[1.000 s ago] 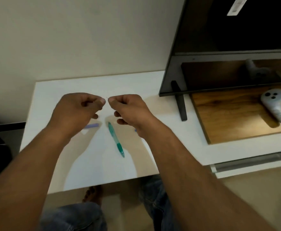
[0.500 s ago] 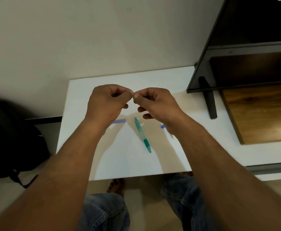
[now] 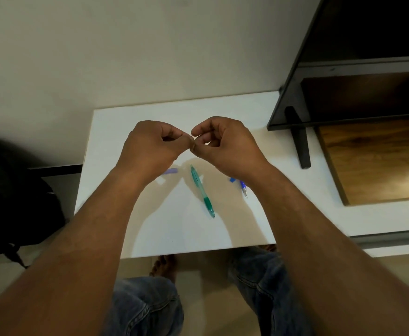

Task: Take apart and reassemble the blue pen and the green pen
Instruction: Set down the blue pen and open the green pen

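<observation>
Both hands are raised above the white desk [image 3: 174,229] at the centre of the frame, knuckles up, meeting fingertip to fingertip.

Left hand [image 3: 153,144]: fingers curled in, thumb and forefinger pressed together at the point of contact. Right hand [image 3: 225,144]: fingers likewise curled, thumb and forefinger pinched against those of the left. Whether any small part sits inside the joined pinch cannot be told; nothing shows between the fingertips.

The green pen [image 3: 201,191] lies whole on the desk just below the hands, tilted, with its darker grip end toward the lower right. No hand touches it.

The blue pen lies in separate pieces. A blue barrel piece [image 3: 172,171] lies flat on the desk left of the green pen, partly hidden by the left wrist. A blue tip piece [image 3: 242,186] lies right of the green pen, beside the right wrist.

A wooden board [image 3: 373,166] lies at the right edge. A black bag [image 3: 12,202] sits on the floor at the left.
</observation>
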